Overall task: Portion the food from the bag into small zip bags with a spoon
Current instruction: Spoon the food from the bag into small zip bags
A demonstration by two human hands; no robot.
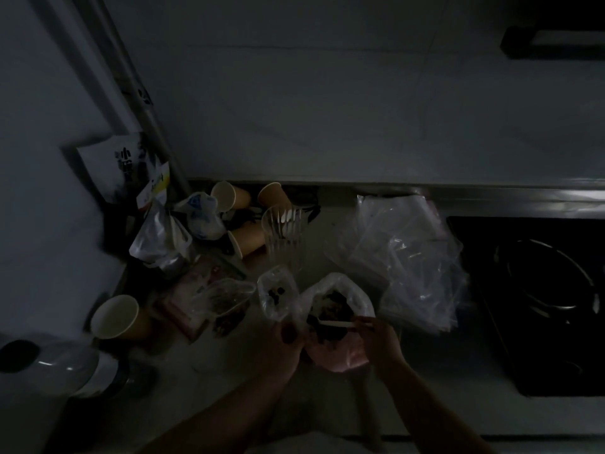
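Head view: near the worktop's front edge, our right hand (381,339) pinches the spoon (330,323) inside the food bag (337,322); our left hand (288,339) grips a small zip bag (276,294). We judge both bags limp and slippery, best held at the rims. No writing is legible.

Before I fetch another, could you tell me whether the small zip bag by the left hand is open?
Open: the small zip bag gapes upward, with dark food pieces visible inside.

Four paper cups (114,316), one clear plastic cup (283,229), two hands (284,342), one spoon (337,323)
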